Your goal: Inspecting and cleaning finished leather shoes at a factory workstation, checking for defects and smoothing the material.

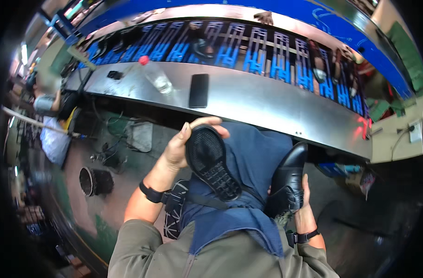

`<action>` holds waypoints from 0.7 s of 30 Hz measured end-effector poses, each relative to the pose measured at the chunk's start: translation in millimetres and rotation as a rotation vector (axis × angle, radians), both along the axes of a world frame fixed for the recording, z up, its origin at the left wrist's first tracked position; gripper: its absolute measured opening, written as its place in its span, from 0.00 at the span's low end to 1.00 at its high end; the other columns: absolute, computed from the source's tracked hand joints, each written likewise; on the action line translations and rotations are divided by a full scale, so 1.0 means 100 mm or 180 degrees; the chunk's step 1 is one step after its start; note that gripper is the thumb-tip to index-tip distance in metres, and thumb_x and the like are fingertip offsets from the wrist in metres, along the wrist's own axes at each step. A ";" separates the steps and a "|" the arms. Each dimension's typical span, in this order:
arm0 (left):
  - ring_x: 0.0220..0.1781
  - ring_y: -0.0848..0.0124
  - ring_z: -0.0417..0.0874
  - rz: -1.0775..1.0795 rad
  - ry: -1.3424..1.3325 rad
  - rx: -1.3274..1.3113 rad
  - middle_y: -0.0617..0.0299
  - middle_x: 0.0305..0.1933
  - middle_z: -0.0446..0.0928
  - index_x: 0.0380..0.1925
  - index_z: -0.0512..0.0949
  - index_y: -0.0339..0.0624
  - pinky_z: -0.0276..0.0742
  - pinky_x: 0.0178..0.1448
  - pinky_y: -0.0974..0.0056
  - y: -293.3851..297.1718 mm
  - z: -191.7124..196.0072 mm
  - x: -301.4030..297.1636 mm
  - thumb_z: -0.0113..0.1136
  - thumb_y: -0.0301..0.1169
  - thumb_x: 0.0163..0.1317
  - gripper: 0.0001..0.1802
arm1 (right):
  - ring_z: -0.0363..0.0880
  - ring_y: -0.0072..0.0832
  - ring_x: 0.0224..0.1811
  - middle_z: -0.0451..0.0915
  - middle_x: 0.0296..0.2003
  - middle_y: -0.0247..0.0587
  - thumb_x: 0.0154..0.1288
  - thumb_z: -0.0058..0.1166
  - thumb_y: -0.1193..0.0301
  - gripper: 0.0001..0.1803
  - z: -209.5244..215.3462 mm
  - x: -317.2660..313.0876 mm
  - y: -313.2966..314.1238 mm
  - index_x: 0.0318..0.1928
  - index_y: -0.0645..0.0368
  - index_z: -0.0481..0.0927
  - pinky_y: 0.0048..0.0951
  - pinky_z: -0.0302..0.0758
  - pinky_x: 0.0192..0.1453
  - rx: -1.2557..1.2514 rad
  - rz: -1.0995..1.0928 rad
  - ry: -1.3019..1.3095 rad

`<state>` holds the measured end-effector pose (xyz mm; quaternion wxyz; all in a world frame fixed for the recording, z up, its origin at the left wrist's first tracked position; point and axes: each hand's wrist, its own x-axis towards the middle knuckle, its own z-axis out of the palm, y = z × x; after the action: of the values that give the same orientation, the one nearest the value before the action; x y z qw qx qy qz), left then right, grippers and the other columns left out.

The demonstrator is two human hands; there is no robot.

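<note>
At the lap (248, 143), left hand (175, 150) grips sole (207, 150), right hand (306, 197) black shoe (287, 173) — both slanting, toes toward bench (253, 99).

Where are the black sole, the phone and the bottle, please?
Black sole (212, 162), head view: middle of the tread.
Phone (199, 91), head view: middle of its dark face.
Bottle (158, 79), head view: middle of its clear body.

Black sole (214, 162) (finely dotted, blocky pattern); black shoe (285, 180); navy apron (234, 220); red bottle cap (144, 60).
</note>
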<state>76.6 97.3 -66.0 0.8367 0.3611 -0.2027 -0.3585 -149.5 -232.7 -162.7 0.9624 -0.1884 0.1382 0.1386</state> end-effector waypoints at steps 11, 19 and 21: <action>0.62 0.44 0.80 0.0515 -0.0298 0.0623 0.39 0.56 0.79 0.60 0.74 0.29 0.76 0.68 0.45 -0.66 0.40 -0.55 0.22 0.55 0.79 0.41 | 0.78 0.33 0.60 0.78 0.59 0.52 0.68 0.48 0.40 0.47 1.13 0.58 0.51 0.69 0.72 0.67 0.33 0.72 0.65 -0.1936 0.1217 -0.1148; 0.62 0.43 0.80 0.0472 -0.1154 0.1258 0.35 0.55 0.80 0.55 0.78 0.26 0.75 0.68 0.45 -0.79 0.65 -0.67 0.26 0.48 0.76 0.37 | 0.75 0.32 0.62 0.76 0.60 0.51 0.73 0.47 0.45 0.42 1.01 0.45 0.47 0.69 0.73 0.66 0.33 0.70 0.67 -0.1814 0.1121 -0.1441; 0.62 0.43 0.80 0.0463 -0.1157 0.1243 0.35 0.56 0.80 0.55 0.78 0.26 0.74 0.69 0.45 -0.80 0.66 -0.71 0.26 0.48 0.76 0.37 | 0.76 0.31 0.61 0.78 0.58 0.49 0.74 0.46 0.45 0.41 1.00 0.43 0.49 0.68 0.72 0.68 0.32 0.71 0.66 -0.1862 0.1028 -0.1462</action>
<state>6.0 17.1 0.1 0.7247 0.5875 -0.2501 -0.2590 -106.7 -184.0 -63.1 0.8399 -0.4997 -0.0782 0.1971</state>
